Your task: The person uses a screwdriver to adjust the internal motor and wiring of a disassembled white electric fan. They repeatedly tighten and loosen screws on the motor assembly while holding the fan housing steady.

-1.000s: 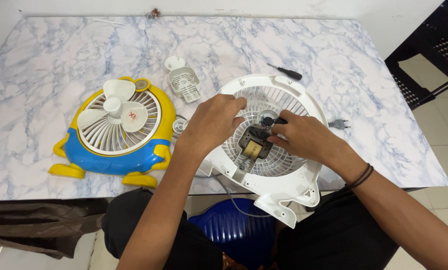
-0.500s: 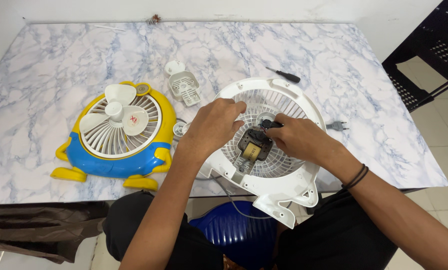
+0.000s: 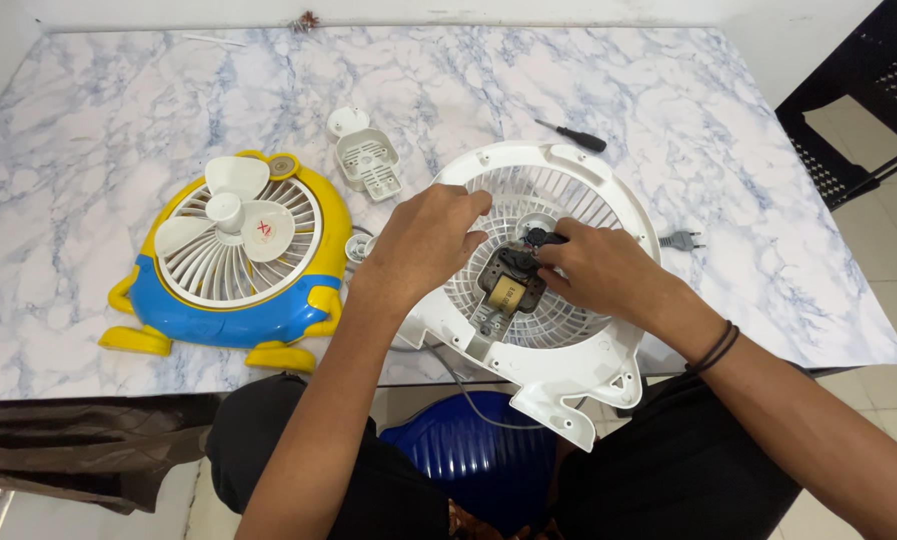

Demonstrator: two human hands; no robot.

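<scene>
Head view shows the left hand (image 3: 423, 240) resting curled on the white fan housing (image 3: 553, 345) at the table edge while the right hand (image 3: 593, 268) pinches the motor (image 3: 508, 285); a slip could tip the overhanging housing off.

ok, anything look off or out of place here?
Nothing broken or spilled. The white fan housing overhangs the table edge at its lower corner, with both the left hand and right hand on it. The power plug lies loose beside it.
</scene>
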